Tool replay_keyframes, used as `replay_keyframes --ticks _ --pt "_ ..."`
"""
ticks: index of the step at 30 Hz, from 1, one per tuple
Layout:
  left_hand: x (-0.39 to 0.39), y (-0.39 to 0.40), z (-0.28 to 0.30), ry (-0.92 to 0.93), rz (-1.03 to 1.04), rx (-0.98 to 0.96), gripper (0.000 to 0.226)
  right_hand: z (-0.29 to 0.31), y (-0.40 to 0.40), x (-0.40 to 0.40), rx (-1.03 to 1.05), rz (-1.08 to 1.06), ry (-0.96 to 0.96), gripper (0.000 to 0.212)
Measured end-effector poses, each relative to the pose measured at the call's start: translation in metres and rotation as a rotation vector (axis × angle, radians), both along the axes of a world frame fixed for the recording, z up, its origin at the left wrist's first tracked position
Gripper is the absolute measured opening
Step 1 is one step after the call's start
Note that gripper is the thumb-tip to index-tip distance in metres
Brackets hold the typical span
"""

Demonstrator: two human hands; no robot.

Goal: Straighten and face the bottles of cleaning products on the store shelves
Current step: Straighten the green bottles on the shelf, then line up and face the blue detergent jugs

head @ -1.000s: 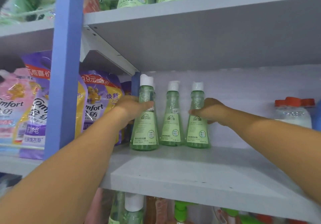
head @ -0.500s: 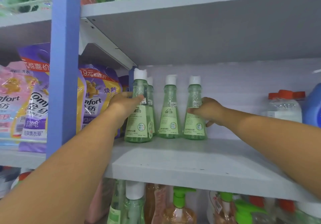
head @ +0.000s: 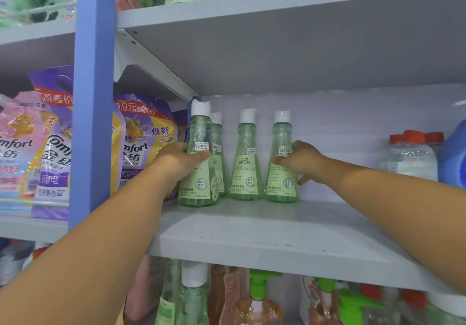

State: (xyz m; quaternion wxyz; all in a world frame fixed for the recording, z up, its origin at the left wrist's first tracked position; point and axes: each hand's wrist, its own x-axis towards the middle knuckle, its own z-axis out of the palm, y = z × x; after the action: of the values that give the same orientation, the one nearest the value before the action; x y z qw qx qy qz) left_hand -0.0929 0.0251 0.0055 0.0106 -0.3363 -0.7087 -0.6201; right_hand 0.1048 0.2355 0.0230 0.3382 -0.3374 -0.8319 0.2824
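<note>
Shelf (head: 277,236), grey, mid-height: front half bare, stock set well back toward the rear wall.

Left hand (head: 180,159): fingers curled round the waist of the front-left green bottle (head: 199,163), white cap, label facing out. This bottle stands nearest the shelf's front, ahead of the others in its row.

Right hand (head: 302,160): fingers wrapped round the right side of the right-end green bottle (head: 282,158); thumb across its label.

Middle green bottle (head: 245,158): untouched, upright, between the two held ones, label forward.

Rear green bottle (head: 217,148): just behind the front-left one, mostly covered by it; its facing cannot be told.

Step in hand, by my reading: both end bottles gripped for alignment. The next move likely calls for drawing the row level, front-left bottle in line with its neighbours, labels square to the aisle.

Further right: clear jugs with red caps (head: 409,155); a blue container (head: 454,153) cut off by the frame edge. Left of the blue upright (head: 93,97): purple softener pouches (head: 141,135). Lower shelf stock is blurred and partly cut off.
</note>
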Motion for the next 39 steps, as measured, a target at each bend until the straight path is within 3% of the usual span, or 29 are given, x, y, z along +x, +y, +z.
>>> replay_keyframes --ticks 10,13,15,19,22,25,30,33,37,39 --pt "0.014 -0.009 -0.004 0.041 0.044 -0.036 0.035 0.006 -0.003 0.011 -0.092 0.108 -0.083 0.061" --pt "0.032 -0.018 -0.003 0.031 0.202 -0.009 0.079 0.008 -0.018 0.038 -0.134 0.147 -0.019 0.078" --pt "0.048 -0.023 0.002 0.092 0.28 0.108 0.089 0.008 -0.03 0.065 -0.177 0.176 0.106 0.092" --pt "0.11 -0.018 0.007 0.122 0.055 0.233 0.08 0.005 -0.052 0.13 -0.154 0.16 0.288 0.083" --pt "0.166 0.001 0.005 0.004 -0.212 0.168 0.077 0.001 -0.058 0.185 -0.119 0.117 0.361 0.069" --pt "0.216 0.029 -0.002 -0.067 -0.353 0.067 0.07 -0.009 -0.053 0.246 -0.095 0.061 0.346 0.067" --pt "0.306 0.075 -0.005 -0.046 -0.483 0.001 0.072 -0.02 -0.025 0.349 -0.061 -0.052 0.394 0.06" --pt "0.359 0.103 -0.001 -0.029 -0.517 -0.01 0.072 -0.022 -0.001 0.408 -0.071 -0.111 0.401 0.066" --pt "0.422 0.139 0.005 -0.005 -0.536 -0.041 0.054 -0.02 0.034 0.479 -0.024 -0.155 0.436 0.051" --pt "0.446 0.153 0.006 -0.004 -0.538 -0.036 0.042 -0.02 0.055 0.511 0.092 -0.258 0.461 0.054"
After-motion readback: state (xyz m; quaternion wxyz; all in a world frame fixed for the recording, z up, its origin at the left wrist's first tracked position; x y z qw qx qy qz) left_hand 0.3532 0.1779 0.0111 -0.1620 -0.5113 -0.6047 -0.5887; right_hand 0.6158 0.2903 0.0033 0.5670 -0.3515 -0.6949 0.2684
